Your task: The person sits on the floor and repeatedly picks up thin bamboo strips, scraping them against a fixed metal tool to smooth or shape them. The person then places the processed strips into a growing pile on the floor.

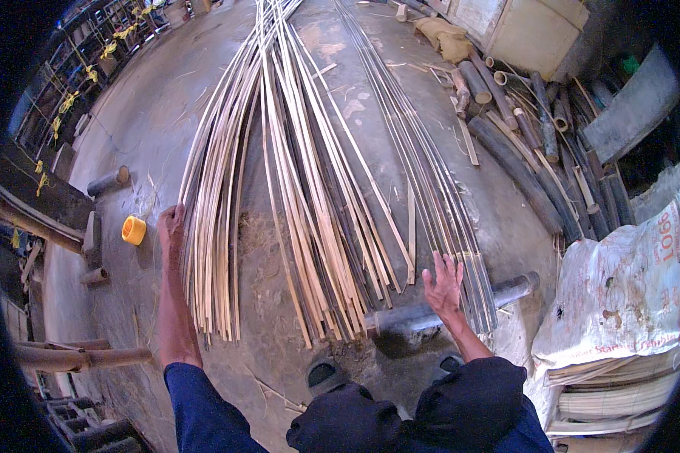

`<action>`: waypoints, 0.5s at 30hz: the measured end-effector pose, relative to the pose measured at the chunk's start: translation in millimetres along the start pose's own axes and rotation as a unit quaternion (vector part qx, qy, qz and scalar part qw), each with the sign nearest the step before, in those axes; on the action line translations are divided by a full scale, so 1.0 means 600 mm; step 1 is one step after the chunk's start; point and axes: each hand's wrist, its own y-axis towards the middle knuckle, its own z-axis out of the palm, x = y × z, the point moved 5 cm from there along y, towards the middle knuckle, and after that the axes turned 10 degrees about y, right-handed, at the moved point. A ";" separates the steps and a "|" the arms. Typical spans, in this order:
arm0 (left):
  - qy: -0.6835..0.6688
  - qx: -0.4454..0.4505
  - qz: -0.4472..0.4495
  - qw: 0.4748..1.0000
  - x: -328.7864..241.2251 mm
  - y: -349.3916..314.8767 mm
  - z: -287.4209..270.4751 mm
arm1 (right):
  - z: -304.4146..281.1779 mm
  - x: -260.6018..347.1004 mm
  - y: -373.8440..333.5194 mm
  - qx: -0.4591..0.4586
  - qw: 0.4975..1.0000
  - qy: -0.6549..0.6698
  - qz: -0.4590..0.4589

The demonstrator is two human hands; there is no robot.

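Long split bamboo strips (295,174) lie fanned out on the concrete floor, running away from me. My left hand (171,225) rests on the floor at the left edge of the pale left bundle (215,226), touching its outer strips. My right hand (443,283) hovers with fingers spread over the dark thin strips (431,181) on the right, holding nothing. A thick grey bamboo pole (446,309) lies crosswise under the near ends of the strips, just below my right hand. My dark-clothed knees show at the bottom.
A yellow tape roll (134,230) sits left of my left hand. Short bamboo pieces (109,181) lie at the left. Dark bamboo poles (536,151) are piled at the right. A white printed sack (627,294) lies over stacked strips at the lower right.
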 end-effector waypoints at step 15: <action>-0.251 0.069 0.219 0.940 -0.422 -0.328 0.346 | -0.042 -0.003 0.010 -0.017 0.996 -0.084 -0.031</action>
